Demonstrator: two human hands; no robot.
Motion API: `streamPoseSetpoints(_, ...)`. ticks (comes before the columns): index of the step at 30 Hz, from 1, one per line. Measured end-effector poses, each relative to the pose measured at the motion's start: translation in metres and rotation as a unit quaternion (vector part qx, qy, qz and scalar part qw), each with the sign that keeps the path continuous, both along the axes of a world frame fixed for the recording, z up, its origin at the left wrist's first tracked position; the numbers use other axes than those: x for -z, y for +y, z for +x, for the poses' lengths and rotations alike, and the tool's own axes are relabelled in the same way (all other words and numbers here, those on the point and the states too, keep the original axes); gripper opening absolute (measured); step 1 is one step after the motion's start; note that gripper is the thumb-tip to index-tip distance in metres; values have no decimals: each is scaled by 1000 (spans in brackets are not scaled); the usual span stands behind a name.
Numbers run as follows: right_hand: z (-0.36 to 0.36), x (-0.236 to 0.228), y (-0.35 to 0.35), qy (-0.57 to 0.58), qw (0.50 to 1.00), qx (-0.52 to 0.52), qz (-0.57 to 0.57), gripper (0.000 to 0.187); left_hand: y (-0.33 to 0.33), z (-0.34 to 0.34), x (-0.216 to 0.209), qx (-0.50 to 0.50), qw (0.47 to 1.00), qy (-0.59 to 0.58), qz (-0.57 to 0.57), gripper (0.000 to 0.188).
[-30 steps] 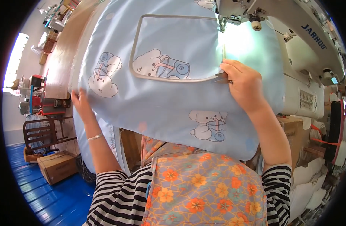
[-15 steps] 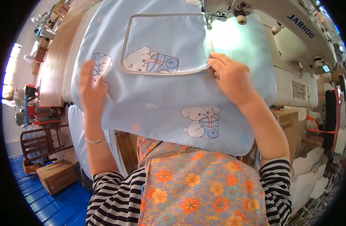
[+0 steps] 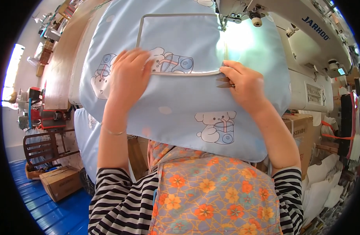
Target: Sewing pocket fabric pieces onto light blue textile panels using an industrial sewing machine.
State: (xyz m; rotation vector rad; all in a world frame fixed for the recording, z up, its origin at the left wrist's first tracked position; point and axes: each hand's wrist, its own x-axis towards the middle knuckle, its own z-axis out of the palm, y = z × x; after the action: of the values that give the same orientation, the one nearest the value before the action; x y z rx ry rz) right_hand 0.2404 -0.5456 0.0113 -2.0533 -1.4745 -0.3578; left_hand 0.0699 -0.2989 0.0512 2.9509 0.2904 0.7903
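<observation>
A light blue cloth [image 3: 176, 98] printed with white puppies and cups lies spread under the sewing machine's needle and presser foot [image 3: 223, 26]. On it sits a rectangular pocket panel [image 3: 180, 35] edged with grey binding. My right hand [image 3: 244, 82] pinches the binding at the panel's lower right corner, below the needle. Pointed metal blades, seemingly thread snips [image 3: 225, 82], stick out from under its fingers. Over the panel's lower left corner lies my left hand [image 3: 129, 76], fingers extended and slightly blurred, covering the binding there.
The white machine head [image 3: 301, 23] overhangs the cloth at upper right, its lamp lighting the needle area. A wooden tabletop [image 3: 64, 55] runs along the left. Cardboard boxes stand on the blue floor [image 3: 35, 207] at lower left and beside my right arm.
My left hand has moved right, from the cloth's left part onto the panel's lower left corner. The cloth has shifted slightly right. My right hand keeps its pinch, and the metal blades now show.
</observation>
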Motion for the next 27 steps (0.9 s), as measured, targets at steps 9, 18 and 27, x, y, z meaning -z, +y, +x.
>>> streamPoseSetpoints(9,-3,-6,0,-34,999,-10,-21,41,-39,112,25,315,949,34,-8,33)
streamPoseSetpoints(18,-25,44,-163,202,894,360,176,23,-35,106,29,339,938,64,23,38)
streamPoseSetpoints(27,-79,73,-209,655,664,344,111,27,-47,105,26,356,933,42,37,27)
